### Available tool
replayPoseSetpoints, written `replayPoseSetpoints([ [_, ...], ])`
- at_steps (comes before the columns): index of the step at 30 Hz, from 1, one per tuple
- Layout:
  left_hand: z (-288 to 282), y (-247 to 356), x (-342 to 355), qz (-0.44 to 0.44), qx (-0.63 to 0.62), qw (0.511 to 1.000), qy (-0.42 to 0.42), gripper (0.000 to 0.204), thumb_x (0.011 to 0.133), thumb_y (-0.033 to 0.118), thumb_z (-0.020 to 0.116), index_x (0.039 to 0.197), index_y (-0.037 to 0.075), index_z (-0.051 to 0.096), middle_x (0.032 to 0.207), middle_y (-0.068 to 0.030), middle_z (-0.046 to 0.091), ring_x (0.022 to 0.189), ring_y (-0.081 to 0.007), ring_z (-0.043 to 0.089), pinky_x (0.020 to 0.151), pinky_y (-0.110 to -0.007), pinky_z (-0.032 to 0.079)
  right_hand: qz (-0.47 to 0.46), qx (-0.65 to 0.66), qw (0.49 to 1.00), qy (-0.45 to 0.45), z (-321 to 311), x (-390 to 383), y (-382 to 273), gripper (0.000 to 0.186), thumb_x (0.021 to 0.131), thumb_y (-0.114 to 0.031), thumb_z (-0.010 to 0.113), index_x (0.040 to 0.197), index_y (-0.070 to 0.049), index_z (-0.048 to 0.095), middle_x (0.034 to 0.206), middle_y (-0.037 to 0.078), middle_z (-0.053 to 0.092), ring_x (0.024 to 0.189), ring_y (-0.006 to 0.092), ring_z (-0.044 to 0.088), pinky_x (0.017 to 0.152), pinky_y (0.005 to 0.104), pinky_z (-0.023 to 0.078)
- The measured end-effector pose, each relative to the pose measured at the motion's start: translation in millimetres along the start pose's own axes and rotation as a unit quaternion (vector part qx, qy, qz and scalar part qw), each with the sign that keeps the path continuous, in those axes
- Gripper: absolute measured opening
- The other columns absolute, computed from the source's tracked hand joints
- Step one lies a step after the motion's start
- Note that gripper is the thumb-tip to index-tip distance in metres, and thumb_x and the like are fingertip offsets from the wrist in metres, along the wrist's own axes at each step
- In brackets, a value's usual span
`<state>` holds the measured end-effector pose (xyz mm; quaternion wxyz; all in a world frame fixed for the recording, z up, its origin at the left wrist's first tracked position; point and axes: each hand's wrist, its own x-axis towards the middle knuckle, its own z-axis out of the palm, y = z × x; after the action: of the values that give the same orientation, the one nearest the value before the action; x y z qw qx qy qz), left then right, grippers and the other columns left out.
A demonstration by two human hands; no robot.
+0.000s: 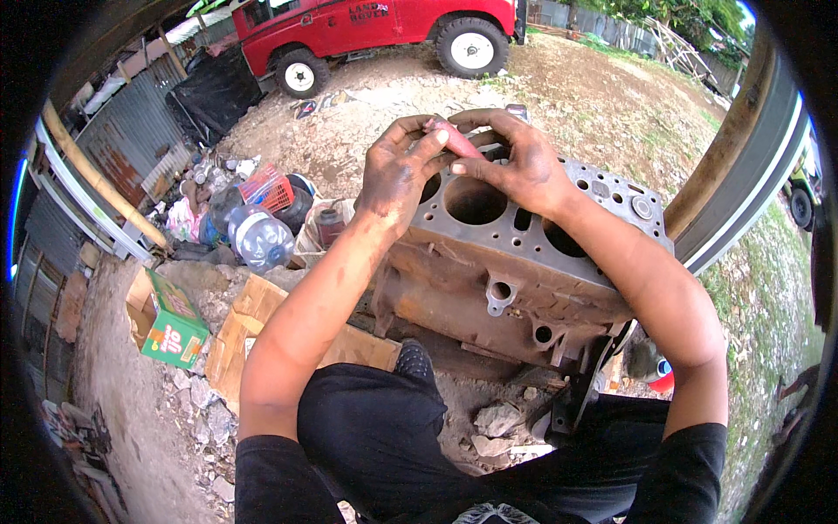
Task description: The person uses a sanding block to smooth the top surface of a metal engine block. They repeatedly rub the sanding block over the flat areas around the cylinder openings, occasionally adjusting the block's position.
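Above the far edge of a bare engine block (471, 253), both my hands are closed on a small reddish roll-shaped piece (458, 141); its exact kind does not show. My left hand (400, 170) pinches its left end between thumb and fingers. My right hand (524, 162) has its thumb along the right end, with the fingers curled over from behind. Under and beside the hands lies the block's flat grey top, with large round cylinder bores (476, 201) and several small bolt holes. My fingers hide part of the far bores.
A green carton (168, 321) and flattened brown cardboard (244, 336) lie to the left. Beyond them are a large clear plastic bottle (260, 237) and heaped rubbish. A wooden post (720, 131) stands at right. A red vehicle (375, 35) is parked far off. Stones (497, 419) lie below the block.
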<state>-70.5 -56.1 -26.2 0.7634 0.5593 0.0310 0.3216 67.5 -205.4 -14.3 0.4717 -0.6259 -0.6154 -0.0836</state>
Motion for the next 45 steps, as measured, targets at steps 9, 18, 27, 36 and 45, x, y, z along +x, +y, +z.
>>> replayPoseSetpoints([
  [9, -3, -6, 2, 0.01, 0.07, 0.998, -0.005, 0.029, 0.099, 0.017, 0.077, 0.121, 0.001, 0.064, 0.106, -0.0054, 0.072, 0.093, -0.01, 0.064, 0.077, -0.024, 0.049, 0.049, 0.09, 0.994, 0.041, -3, 5, 7, 0.058, 0.084, -0.012, 0.089, 0.137, -0.006, 0.065, 0.1, 0.009, 0.075, 0.091, 0.0173, 0.073, 0.083, 0.0327, 0.059],
  [18, -4, -5, 1, -0.012, 0.026, 0.998, -0.06, 0.03, 0.101, 0.014, 0.073, 0.127, 0.001, 0.064, 0.115, -0.0076, 0.072, 0.101, -0.0128, 0.068, 0.085, -0.028, 0.054, 0.189, 0.179, 0.965, 0.026, -9, 9, -13, 0.048, 0.085, -0.012, 0.089, 0.128, -0.003, 0.07, 0.104, 0.007, 0.072, 0.093, 0.0151, 0.07, 0.084, 0.0305, 0.058],
  [27, -6, -8, 1, -0.036, 0.036, 0.996, -0.069, 0.03, 0.101, 0.011, 0.072, 0.127, 0.0, 0.065, 0.117, -0.0095, 0.073, 0.101, -0.0153, 0.071, 0.081, -0.029, 0.059, 0.151, 0.221, 0.952, 0.147, -5, 9, 3, 0.037, 0.083, -0.015, 0.09, 0.115, -0.004, 0.075, 0.105, 0.008, 0.074, 0.098, 0.0151, 0.069, 0.088, 0.0318, 0.058],
  [36, -3, -4, -2, -0.01, 0.062, 0.996, -0.06, 0.033, 0.102, 0.007, 0.069, 0.134, -0.001, 0.062, 0.123, -0.0103, 0.073, 0.106, -0.0177, 0.073, 0.086, -0.031, 0.06, 0.082, 0.017, 0.99, 0.116, -6, 8, 6, 0.026, 0.084, -0.025, 0.089, 0.104, -0.009, 0.081, 0.107, 0.011, 0.073, 0.095, 0.0265, 0.07, 0.085, 0.039, 0.058],
  [45, 2, -2, -2, -0.052, 0.019, 0.995, -0.081, 0.038, 0.104, 0.012, 0.065, 0.138, -0.006, 0.058, 0.123, -0.0162, 0.071, 0.109, -0.0262, 0.074, 0.094, -0.037, 0.062, 0.027, -0.033, 0.996, 0.08, -13, 7, 16, 0.028, 0.082, -0.026, 0.09, 0.101, -0.008, 0.08, 0.103, 0.01, 0.071, 0.104, 0.0267, 0.065, 0.093, 0.0396, 0.054],
])
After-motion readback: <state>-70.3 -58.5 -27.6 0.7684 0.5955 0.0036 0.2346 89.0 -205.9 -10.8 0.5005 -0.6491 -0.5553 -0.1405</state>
